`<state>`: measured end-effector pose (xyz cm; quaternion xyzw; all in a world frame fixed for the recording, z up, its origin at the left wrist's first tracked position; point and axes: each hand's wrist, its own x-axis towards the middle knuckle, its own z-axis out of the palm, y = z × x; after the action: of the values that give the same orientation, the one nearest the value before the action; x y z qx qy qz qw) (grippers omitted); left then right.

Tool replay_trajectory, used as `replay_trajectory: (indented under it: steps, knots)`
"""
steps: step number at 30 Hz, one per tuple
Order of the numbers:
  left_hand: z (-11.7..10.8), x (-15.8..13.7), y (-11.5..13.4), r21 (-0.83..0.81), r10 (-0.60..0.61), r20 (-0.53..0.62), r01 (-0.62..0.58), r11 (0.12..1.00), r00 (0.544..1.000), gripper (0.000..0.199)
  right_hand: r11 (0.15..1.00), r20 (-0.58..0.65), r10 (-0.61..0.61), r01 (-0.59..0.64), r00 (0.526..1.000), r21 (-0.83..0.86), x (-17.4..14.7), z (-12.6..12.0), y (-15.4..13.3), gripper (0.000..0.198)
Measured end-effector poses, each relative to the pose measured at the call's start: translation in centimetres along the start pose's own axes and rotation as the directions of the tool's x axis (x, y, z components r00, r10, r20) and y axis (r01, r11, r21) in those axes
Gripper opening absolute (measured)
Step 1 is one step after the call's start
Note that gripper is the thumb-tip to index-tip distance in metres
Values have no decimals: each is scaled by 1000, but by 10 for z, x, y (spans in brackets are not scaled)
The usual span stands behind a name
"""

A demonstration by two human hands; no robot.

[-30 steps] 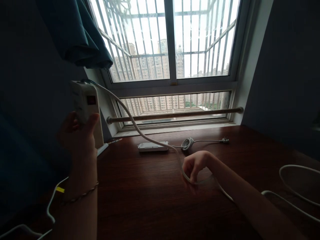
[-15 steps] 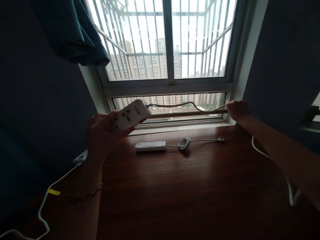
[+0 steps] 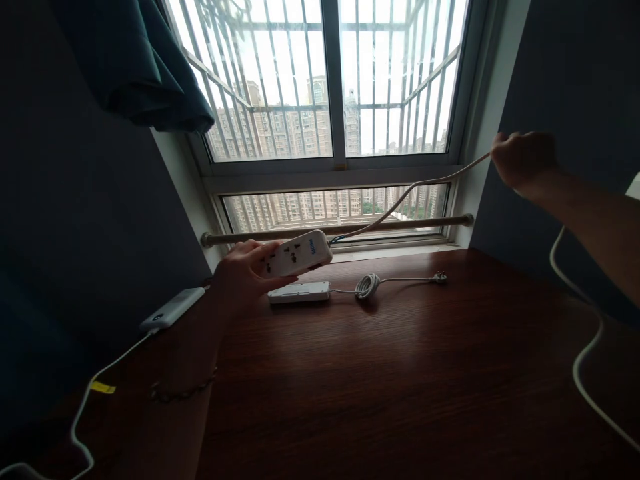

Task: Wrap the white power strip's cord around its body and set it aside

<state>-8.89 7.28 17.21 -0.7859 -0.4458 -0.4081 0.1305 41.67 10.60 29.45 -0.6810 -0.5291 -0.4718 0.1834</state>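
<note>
My left hand (image 3: 245,270) is closed round one end of a white power strip (image 3: 295,257), held above the desk with its sockets facing me. A white power cord (image 3: 417,183) leaves the strip's right end and rises to my right hand (image 3: 525,160), which is wrapped round it in a fist at the right of the window. Beyond that fist the cord hangs in a loose curve toward the lower right. Below the held strip a second white power strip (image 3: 300,293) lies on the desk. Its cord is wound into a coil (image 3: 367,286), with the plug (image 3: 440,277) to the right.
A brown wooden desk (image 3: 350,387) fills the lower view. At its left lies another white power strip (image 3: 173,310), its cord bearing a yellow tag (image 3: 103,387). A rod (image 3: 400,225) crosses the low window, and a blue curtain (image 3: 150,73) hangs at upper left.
My right hand has moved up and to the right, drawing the cord out along a rising line. My left hand has shifted right and down with the power strip.
</note>
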Motion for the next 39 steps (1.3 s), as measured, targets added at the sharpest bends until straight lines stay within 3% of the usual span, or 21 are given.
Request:
replay_trajectory:
  steps: [8, 11, 14, 16, 18, 21, 23, 25, 27, 29, 31, 33, 36, 39]
  knots:
    - [2, 1, -1, 27, -28, 16, 28, 999, 999, 67, 988, 63, 66, -74, 996, 133, 2, 7, -7, 26]
    - [1, 2, -10, -102, -205, 17, 205, 973, 979, 62, 966, 122, 138, -160, 983, 203, -13, 24, -18, 23]
    - [0, 2, -15, -321, -420, 155, 447, 835, 894, 60, 923, 201, 219, -269, 955, 273, -35, 46, -35, 24]
    - [-1, 2, -14, -405, -445, 286, 528, 747, 849, 59, 894, 255, 242, -318, 936, 317, -55, 62, -51, 33]
    - [-1, 2, -11, -433, -400, 362, 532, 727, 842, 58, 873, 326, 227, -340, 918, 351, -78, 77, -69, 38]
    - [-2, 0, -4, -382, -262, 292, 363, 850, 920, 62, 856, 501, 123, -347, 857, 384, -113, 93, -93, 35]
    - [-2, -1, 1, -265, -145, 177, 189, 946, 973, 66, 842, 626, -18, -327, 779, 430, -134, 101, -107, 24]
    - [-1, -2, 7, -139, -66, 92, 78, 987, 994, 66, 818, 716, -153, -319, 681, 479, -149, 107, -118, 13]
    - [1, -3, 12, -95, -82, 60, 88, 992, 995, 65, 790, 759, -250, -326, 602, 519, -158, 109, -127, 9]
    - [6, -3, 16, -145, -148, 79, 158, 977, 986, 64, 753, 764, -312, -344, 565, 562, -159, 107, -135, 7]
    - [12, -3, 18, -228, -236, 123, 259, 938, 964, 62, 682, 731, -365, -368, 577, 632, -155, 97, -140, 6]
    - [19, -2, 19, -293, -316, 150, 348, 890, 937, 59, 549, 651, -434, -390, 623, 739, -146, 79, -145, 13]
    - [27, 0, 20, -446, -379, 259, 458, 769, 888, 54, 234, 460, -558, -402, 690, 886, -136, 46, -160, 36]
    - [34, 1, 21, -615, -372, 426, 566, 550, 825, 53, -66, 288, -627, -418, 724, 906, -135, 29, -185, 60]
